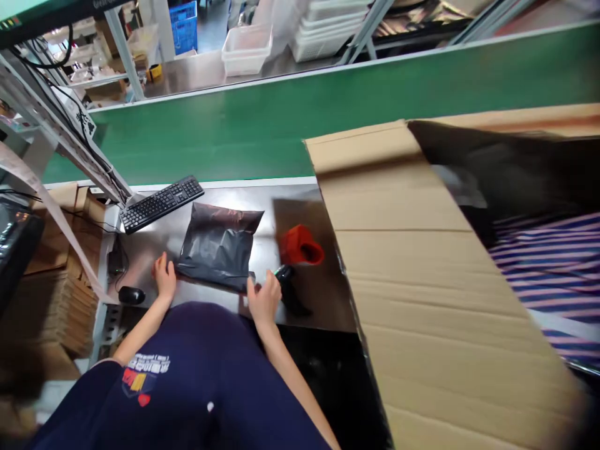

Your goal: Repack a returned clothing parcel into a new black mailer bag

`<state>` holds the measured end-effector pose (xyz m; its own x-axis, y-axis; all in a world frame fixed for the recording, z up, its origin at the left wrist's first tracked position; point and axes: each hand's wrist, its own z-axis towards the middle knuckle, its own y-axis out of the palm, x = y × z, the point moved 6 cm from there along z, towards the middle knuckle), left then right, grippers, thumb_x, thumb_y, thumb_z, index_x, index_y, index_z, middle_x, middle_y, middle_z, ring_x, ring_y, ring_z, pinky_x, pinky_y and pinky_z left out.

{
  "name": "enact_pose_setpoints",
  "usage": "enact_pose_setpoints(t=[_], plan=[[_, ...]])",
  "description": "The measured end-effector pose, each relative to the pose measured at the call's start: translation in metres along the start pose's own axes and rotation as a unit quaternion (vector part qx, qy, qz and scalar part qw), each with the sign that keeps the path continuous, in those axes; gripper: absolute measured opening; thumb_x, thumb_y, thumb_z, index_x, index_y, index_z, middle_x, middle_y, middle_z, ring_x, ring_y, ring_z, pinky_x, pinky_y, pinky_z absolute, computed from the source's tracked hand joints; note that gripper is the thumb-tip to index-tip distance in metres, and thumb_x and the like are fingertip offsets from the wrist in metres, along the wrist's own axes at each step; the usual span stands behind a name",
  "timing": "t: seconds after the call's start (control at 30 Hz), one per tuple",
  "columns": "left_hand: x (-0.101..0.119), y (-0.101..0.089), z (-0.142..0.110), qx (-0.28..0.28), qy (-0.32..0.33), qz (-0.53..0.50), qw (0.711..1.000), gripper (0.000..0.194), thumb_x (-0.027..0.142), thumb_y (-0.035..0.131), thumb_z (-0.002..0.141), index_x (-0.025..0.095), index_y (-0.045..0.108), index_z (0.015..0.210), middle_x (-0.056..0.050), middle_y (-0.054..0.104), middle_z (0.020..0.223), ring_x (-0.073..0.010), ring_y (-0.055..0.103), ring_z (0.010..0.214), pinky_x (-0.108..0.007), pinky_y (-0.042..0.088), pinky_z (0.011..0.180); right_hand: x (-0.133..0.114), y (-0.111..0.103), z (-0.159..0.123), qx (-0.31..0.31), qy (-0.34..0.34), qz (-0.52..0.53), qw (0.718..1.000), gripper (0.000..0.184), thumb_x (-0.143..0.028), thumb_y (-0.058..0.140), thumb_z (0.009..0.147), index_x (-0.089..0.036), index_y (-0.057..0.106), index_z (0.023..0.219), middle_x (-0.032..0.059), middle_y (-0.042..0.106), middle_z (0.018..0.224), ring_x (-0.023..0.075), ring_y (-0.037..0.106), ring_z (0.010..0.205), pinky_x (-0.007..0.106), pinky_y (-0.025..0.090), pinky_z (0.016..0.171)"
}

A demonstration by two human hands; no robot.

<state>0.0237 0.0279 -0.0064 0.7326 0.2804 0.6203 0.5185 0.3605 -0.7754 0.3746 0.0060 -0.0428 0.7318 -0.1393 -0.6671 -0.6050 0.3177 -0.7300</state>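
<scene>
A dark grey plastic mailing bag (218, 247) lies flat on the metal table in front of me, its near edge towards my body. My left hand (164, 278) rests on the table just beside the bag's near left corner, fingers apart and holding nothing. At the near right corner is my right hand (265, 299), thumb by the bag's edge and fingers spread from it. Close to those fingers lies a black handheld scanner (294, 299), partly hidden by the hand. Behind the scanner sits a red tape dispenser (300, 245).
A black keyboard (162, 203) and mouse (131, 295) are on the left. A large open cardboard box (384, 250) with striped fabric (557, 269) inside fills the right. Beyond the table runs a green conveyor belt (210, 137); white bins (247, 50) stand behind it.
</scene>
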Motion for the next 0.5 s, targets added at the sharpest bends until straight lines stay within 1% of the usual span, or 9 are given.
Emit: enact_pose_setpoints(t=[0.03, 0.1, 0.13, 0.17, 0.2, 0.23, 0.3, 0.4, 0.5], plan=[[0.014, 0.005, -0.007, -0.028, 0.085, 0.042, 0.995, 0.05, 0.034, 0.044, 0.102, 0.02, 0.062, 0.147, -0.017, 0.062, 0.148, -0.0296, 0.05, 0.144, -0.049, 0.032, 0.125, -0.019, 0.003, -0.003, -0.009, -0.081, -0.012, 0.997, 0.065, -0.048, 0.046, 0.102, -0.008, 0.047, 0.153, 0.0264, 0.059, 0.145, 0.035, 0.056, 0.134, 0.053, 0.044, 0.113], [0.041, 0.029, -0.024, -0.137, 0.254, 0.109, 0.951, 0.051, 0.036, 0.041, 0.105, 0.027, 0.055, 0.153, -0.011, 0.053, 0.159, -0.0291, 0.039, 0.154, -0.055, 0.021, 0.13, -0.058, 0.022, -0.012, -0.089, -0.243, -0.03, 0.965, 0.054, -0.036, 0.043, 0.105, -0.016, 0.05, 0.154, 0.0188, 0.055, 0.154, 0.0313, 0.046, 0.147, 0.053, 0.033, 0.124], [0.049, 0.043, -0.032, -0.191, 0.309, 0.137, 0.922, 0.052, 0.039, 0.042, 0.106, 0.029, 0.051, 0.156, -0.009, 0.047, 0.164, -0.0303, 0.032, 0.158, -0.06, 0.016, 0.131, -0.072, 0.035, -0.016, -0.141, -0.3, -0.042, 0.943, 0.052, -0.033, 0.041, 0.105, -0.02, 0.05, 0.155, 0.0151, 0.053, 0.158, 0.0302, 0.043, 0.15, 0.054, 0.03, 0.126], [0.053, 0.056, -0.037, -0.231, 0.338, 0.164, 0.898, 0.055, 0.042, 0.043, 0.105, 0.031, 0.046, 0.159, -0.008, 0.041, 0.167, -0.0323, 0.026, 0.16, -0.065, 0.011, 0.13, -0.081, 0.049, -0.019, -0.186, -0.332, -0.06, 0.923, 0.053, -0.032, 0.04, 0.106, -0.023, 0.049, 0.157, 0.0125, 0.05, 0.161, 0.0304, 0.04, 0.152, 0.057, 0.027, 0.127], [0.054, 0.067, -0.039, -0.253, 0.343, 0.189, 0.885, 0.059, 0.045, 0.045, 0.105, 0.03, 0.041, 0.162, -0.009, 0.036, 0.17, -0.0345, 0.021, 0.162, -0.071, 0.008, 0.128, -0.082, 0.06, -0.02, -0.216, -0.339, -0.083, 0.912, 0.054, -0.034, 0.04, 0.106, -0.025, 0.046, 0.159, 0.0111, 0.046, 0.164, 0.0315, 0.037, 0.154, 0.06, 0.024, 0.128], [0.051, 0.076, -0.037, -0.263, 0.331, 0.209, 0.882, 0.063, 0.047, 0.045, 0.104, 0.028, 0.037, 0.164, -0.01, 0.031, 0.172, -0.0364, 0.016, 0.162, -0.075, 0.006, 0.126, -0.078, 0.069, -0.018, -0.233, -0.325, -0.106, 0.91, 0.055, -0.037, 0.04, 0.106, -0.025, 0.043, 0.16, 0.0106, 0.041, 0.167, 0.033, 0.034, 0.156, 0.064, 0.022, 0.127], [0.041, 0.087, -0.029, -0.268, 0.292, 0.225, 0.89, 0.069, 0.048, 0.043, 0.104, 0.022, 0.03, 0.166, -0.014, 0.024, 0.173, -0.0379, 0.012, 0.163, -0.078, 0.004, 0.124, -0.058, 0.08, -0.013, -0.236, -0.263, -0.139, 0.925, 0.059, -0.042, 0.041, 0.106, -0.024, 0.04, 0.162, 0.013, 0.034, 0.17, 0.0359, 0.029, 0.158, 0.069, 0.021, 0.126], [0.021, 0.089, -0.018, -0.26, 0.216, 0.19, 0.922, 0.077, 0.046, 0.044, 0.103, 0.009, 0.022, 0.167, -0.022, 0.014, 0.174, -0.0359, 0.008, 0.163, -0.067, 0.009, 0.13, -0.024, 0.082, -0.004, -0.21, -0.158, -0.137, 0.955, 0.068, -0.05, 0.041, 0.105, -0.015, 0.037, 0.163, 0.0214, 0.023, 0.173, 0.0384, 0.022, 0.16, 0.068, 0.024, 0.125], [0.0, 0.079, -0.013, -0.24, 0.123, 0.144, 0.952, 0.083, 0.045, 0.045, 0.1, 0.005, 0.016, 0.167, -0.024, 0.013, 0.173, -0.033, 0.008, 0.163, -0.056, 0.013, 0.133, -0.014, 0.076, 0.0, -0.2, -0.124, -0.086, 0.968, 0.079, -0.058, 0.039, 0.102, -0.006, 0.034, 0.162, 0.0269, 0.018, 0.172, 0.0388, 0.019, 0.161, 0.064, 0.026, 0.126]])
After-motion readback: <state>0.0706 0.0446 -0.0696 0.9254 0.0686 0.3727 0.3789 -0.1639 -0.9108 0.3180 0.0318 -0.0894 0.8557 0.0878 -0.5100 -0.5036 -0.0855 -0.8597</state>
